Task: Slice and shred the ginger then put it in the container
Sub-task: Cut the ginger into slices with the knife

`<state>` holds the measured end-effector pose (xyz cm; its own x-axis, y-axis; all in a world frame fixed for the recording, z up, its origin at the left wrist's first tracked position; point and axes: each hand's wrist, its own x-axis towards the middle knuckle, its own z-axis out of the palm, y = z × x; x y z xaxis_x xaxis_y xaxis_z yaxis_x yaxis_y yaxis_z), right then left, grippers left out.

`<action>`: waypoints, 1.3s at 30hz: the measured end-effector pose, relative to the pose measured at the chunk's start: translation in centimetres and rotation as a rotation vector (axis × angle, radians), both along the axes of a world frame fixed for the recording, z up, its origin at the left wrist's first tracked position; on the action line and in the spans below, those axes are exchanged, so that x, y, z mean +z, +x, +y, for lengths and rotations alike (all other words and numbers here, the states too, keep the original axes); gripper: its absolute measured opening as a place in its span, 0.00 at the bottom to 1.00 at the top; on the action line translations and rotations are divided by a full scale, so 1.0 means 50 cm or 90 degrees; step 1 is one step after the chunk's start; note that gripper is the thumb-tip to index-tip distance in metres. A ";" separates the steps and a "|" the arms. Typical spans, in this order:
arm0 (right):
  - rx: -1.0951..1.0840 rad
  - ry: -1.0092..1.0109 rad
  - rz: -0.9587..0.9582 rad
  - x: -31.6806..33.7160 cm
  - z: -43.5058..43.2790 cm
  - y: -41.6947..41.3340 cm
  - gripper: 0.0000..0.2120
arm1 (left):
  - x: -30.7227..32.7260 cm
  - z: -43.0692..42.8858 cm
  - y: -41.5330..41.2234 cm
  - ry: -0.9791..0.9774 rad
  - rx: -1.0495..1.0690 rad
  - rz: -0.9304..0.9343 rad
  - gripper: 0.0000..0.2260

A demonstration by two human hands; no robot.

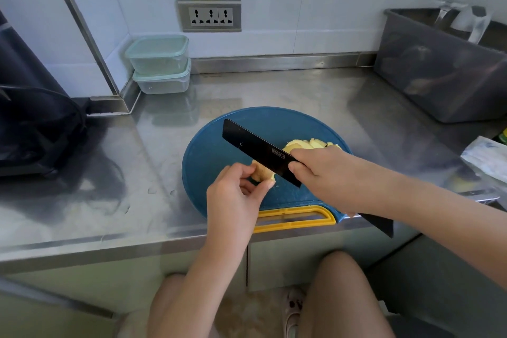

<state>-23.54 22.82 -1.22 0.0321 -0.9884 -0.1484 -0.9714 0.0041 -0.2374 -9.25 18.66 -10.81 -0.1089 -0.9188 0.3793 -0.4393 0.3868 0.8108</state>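
Ginger being sliced on a blue cutting board (216,153).

Head view: the left hand (236,197) pinches the ginger piece (260,172) on the board. The right hand (326,173) grips the black knife (258,148) beside it. Cut slices (307,143) lie behind the blade, and two stacked containers (160,63) sit well apart, by the wall.

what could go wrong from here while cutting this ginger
1. The left hand pinches a small ginger piece right beside the knife held by the right hand; a slip could nick the fingertips.
2. The cutting board has its yellow handle at the front edge of the counter; hard pressure might shift it.
3. The ginger slices lie close behind the right hand and could get scattered.
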 end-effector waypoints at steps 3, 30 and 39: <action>0.010 0.002 0.017 0.001 -0.004 0.002 0.11 | -0.002 0.000 -0.001 -0.007 0.003 -0.004 0.12; 0.001 0.008 -0.007 -0.017 -0.059 0.019 0.17 | -0.007 0.002 -0.009 -0.069 0.010 -0.068 0.09; 0.001 -0.026 -0.035 -0.043 -0.037 0.015 0.17 | -0.001 0.003 -0.004 -0.040 -0.001 -0.055 0.11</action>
